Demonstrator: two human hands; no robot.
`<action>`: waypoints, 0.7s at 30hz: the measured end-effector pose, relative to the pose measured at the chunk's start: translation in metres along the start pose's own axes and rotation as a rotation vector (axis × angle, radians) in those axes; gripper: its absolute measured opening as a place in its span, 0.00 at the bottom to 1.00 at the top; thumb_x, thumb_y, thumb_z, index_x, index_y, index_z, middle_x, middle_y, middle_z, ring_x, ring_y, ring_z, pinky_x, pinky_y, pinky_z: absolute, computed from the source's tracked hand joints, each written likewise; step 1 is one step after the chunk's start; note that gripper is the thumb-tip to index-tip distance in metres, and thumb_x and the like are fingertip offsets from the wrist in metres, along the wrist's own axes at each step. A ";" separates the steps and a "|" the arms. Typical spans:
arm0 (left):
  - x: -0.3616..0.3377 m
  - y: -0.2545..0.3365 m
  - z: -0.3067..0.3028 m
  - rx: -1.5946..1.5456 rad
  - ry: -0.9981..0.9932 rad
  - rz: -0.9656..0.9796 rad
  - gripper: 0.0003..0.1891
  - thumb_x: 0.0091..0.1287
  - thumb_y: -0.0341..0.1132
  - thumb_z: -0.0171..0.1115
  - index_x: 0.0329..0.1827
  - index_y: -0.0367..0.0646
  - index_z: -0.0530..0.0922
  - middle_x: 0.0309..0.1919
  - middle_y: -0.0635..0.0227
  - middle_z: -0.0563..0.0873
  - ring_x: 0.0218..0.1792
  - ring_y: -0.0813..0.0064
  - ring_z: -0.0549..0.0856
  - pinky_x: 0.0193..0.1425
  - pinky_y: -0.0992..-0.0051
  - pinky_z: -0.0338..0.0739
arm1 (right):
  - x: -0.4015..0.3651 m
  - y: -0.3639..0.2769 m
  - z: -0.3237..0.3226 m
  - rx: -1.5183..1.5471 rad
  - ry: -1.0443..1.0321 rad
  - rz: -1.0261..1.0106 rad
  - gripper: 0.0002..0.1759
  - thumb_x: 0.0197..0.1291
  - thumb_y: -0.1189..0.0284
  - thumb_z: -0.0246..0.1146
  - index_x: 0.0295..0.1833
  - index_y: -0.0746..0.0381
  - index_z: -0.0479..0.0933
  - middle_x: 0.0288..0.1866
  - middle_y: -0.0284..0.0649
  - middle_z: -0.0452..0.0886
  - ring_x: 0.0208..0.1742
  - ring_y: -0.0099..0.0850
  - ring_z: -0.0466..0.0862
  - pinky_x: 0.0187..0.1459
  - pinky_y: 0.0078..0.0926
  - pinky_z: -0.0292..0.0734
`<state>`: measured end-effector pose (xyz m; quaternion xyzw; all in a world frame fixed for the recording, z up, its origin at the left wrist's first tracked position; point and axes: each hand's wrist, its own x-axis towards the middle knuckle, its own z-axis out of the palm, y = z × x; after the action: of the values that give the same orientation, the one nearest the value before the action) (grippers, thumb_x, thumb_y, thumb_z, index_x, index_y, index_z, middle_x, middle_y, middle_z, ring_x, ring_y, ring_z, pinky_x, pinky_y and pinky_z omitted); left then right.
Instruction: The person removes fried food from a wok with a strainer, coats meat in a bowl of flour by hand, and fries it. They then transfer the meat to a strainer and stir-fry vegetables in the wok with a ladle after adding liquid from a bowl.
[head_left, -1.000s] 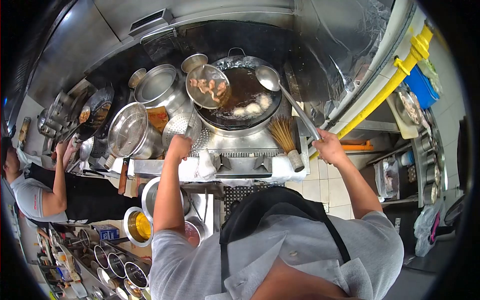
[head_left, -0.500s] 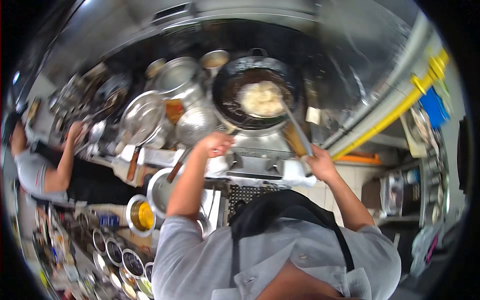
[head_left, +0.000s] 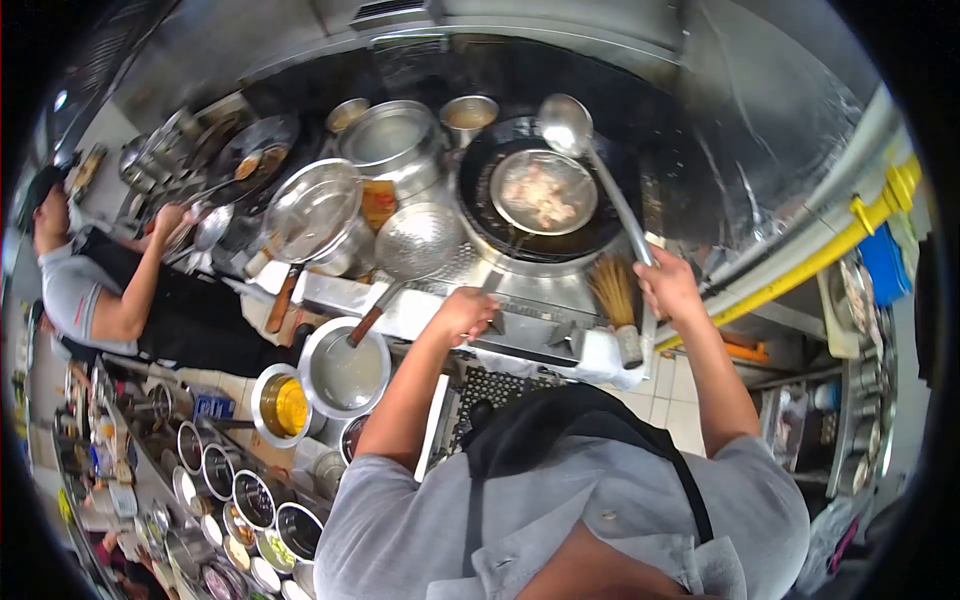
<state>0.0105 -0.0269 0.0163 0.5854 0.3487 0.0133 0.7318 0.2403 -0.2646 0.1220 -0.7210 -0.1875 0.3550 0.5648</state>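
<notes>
Steel strainer (head_left: 584,188) over wok (head_left: 476,190), upper centre of frame, pale meat (head_left: 540,194) inside, beyond left hand (head_left: 466,315), fingers curled round handle. Right hand (head_left: 668,284) clamped on ladle (head_left: 566,125), bowl now above wok's far rim; earlier, down in wok.

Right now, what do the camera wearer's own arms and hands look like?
Left hand and right hand are both bare, without gloves. Forearms are uncovered below short grey sleeves. Black apron straps run over the shirt. No cables visible.
</notes>
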 end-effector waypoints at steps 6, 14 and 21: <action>-0.019 0.003 0.010 -0.082 0.003 0.020 0.10 0.69 0.35 0.53 0.33 0.36 0.70 0.15 0.74 0.68 0.07 0.84 0.61 0.08 0.80 0.52 | 0.044 0.002 -0.001 0.359 -0.111 0.092 0.11 0.61 0.75 0.58 0.49 0.60 0.73 0.19 0.27 0.66 0.13 0.17 0.64 0.11 0.19 0.57; -0.008 -0.002 0.012 -0.141 0.068 -0.020 0.10 0.70 0.35 0.52 0.34 0.36 0.70 0.15 0.75 0.68 0.07 0.85 0.61 0.08 0.81 0.53 | 0.019 -0.010 -0.015 -0.112 0.106 -0.138 0.26 0.60 0.76 0.59 0.66 0.59 0.67 0.19 0.27 0.66 0.13 0.16 0.62 0.12 0.19 0.55; -0.058 0.008 -0.015 -0.204 0.169 0.039 0.11 0.70 0.36 0.52 0.34 0.37 0.71 0.15 0.75 0.68 0.06 0.85 0.61 0.07 0.81 0.53 | 0.009 -0.015 -0.031 0.041 0.024 -0.059 0.28 0.61 0.75 0.59 0.68 0.57 0.64 0.18 0.26 0.65 0.11 0.15 0.61 0.12 0.16 0.55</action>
<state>-0.0382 -0.0370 0.0511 0.5116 0.3945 0.1123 0.7550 0.2706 -0.2750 0.1374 -0.7076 -0.1947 0.3333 0.5919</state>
